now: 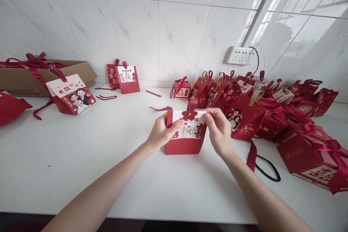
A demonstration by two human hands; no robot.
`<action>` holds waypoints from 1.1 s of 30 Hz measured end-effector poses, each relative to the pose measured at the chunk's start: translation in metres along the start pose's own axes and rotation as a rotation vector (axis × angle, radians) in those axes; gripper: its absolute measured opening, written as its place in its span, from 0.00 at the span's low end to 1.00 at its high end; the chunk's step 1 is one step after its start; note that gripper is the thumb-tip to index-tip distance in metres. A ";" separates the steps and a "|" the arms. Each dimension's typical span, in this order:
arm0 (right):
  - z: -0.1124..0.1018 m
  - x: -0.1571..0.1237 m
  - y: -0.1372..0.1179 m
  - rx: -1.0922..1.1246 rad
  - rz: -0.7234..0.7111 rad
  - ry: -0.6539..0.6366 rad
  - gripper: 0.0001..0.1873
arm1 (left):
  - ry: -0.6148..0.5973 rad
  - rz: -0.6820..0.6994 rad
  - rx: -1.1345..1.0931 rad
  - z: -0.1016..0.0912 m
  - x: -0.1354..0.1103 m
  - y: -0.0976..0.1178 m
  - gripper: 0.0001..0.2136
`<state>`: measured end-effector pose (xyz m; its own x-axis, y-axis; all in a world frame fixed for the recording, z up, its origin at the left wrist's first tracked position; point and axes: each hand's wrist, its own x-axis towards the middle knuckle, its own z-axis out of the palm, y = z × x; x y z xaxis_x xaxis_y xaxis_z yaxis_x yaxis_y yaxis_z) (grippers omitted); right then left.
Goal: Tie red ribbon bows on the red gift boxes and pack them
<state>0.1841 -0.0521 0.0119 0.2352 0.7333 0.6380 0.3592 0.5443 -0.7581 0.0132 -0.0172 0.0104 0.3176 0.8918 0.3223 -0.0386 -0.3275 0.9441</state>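
Observation:
A red gift box (185,146) with a white printed flap, a cartoon couple and a dark red loop handle stands upright on the white table (114,174). A flower-shaped tab with a gold stud sits at the base of its handle. My left hand (161,132) grips the box's left side, its thumb lying across the front. On the other side, my right hand (219,130) pinches the upper right corner with thumb and forefinger. The box's back and the fingers behind it are hidden.
Many red gift boxes (246,116) crowd the right side, near a black cord loop (269,168). At left stand a cardboard box (84,74) and a printed gift box (72,96). Loose red straps (160,108) lie behind my hands. A power socket (239,56) is on the tiled wall.

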 end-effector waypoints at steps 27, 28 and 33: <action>0.000 -0.003 0.006 0.069 0.024 -0.098 0.11 | -0.127 0.019 0.053 -0.014 0.007 -0.007 0.12; 0.000 -0.003 0.006 0.071 0.025 -0.100 0.10 | -0.127 0.021 0.059 -0.013 0.007 -0.006 0.13; 0.003 -0.005 0.011 0.118 0.049 -0.107 0.10 | -0.124 0.010 0.088 -0.012 0.006 -0.007 0.15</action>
<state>0.1845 -0.0480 -0.0001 0.1501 0.7956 0.5869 0.2400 0.5466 -0.8023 0.0035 -0.0058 0.0066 0.4322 0.8450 0.3150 0.0397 -0.3668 0.9295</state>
